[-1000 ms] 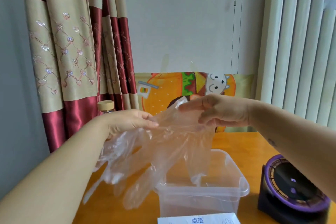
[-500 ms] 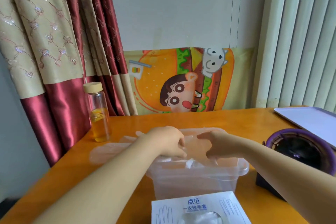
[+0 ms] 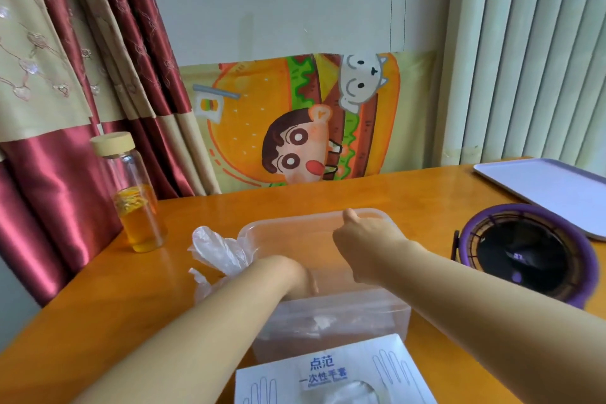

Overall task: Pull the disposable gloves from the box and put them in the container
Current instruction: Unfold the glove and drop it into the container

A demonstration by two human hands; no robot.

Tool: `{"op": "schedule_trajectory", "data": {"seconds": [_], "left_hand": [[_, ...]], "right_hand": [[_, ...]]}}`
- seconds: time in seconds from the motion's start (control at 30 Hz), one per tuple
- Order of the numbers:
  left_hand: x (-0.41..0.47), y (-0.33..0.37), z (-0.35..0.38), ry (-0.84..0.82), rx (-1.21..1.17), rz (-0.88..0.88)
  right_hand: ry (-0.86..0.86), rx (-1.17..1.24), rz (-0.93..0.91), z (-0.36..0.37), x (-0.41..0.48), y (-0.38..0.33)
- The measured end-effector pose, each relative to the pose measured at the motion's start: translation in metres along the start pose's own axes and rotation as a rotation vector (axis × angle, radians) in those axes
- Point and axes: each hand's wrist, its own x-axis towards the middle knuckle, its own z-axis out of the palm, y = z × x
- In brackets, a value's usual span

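One bunch of clear gloves (image 3: 219,248) is draped over the left rim of the single container (image 3: 296,220), its long axis running out and leftward from the left hand (image 3: 292,274), the nearer of the two. That hand's fingers are sunk inside and hidden, so its hold cannot be told. Further right, the right hand (image 3: 362,244) is curled, thumb raised; whether film is pinched cannot be made out. One box (image 3: 331,367) lies nearer the person than both hands. Single gloves cannot be counted.

Single head-worn wide view, looking forward and down, close over table (image 3: 108,292), facing wall (image 3: 278,0)
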Motion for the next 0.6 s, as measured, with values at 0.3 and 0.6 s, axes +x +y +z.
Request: {"op": "schedule_trajectory", "data": {"seconds": [0.3, 0.6], "left_hand": [[-0.006, 0.002, 0.003, 0.051, 0.006, 0.011], [-0.064, -0.029, -0.026, 0.722, -0.549, 0.158]], "right_hand": [[-0.489, 0.087, -0.091, 0.033, 0.036, -0.007], [-0.122, 0.315, -0.127, -0.009, 0.012, 0.008]]}}
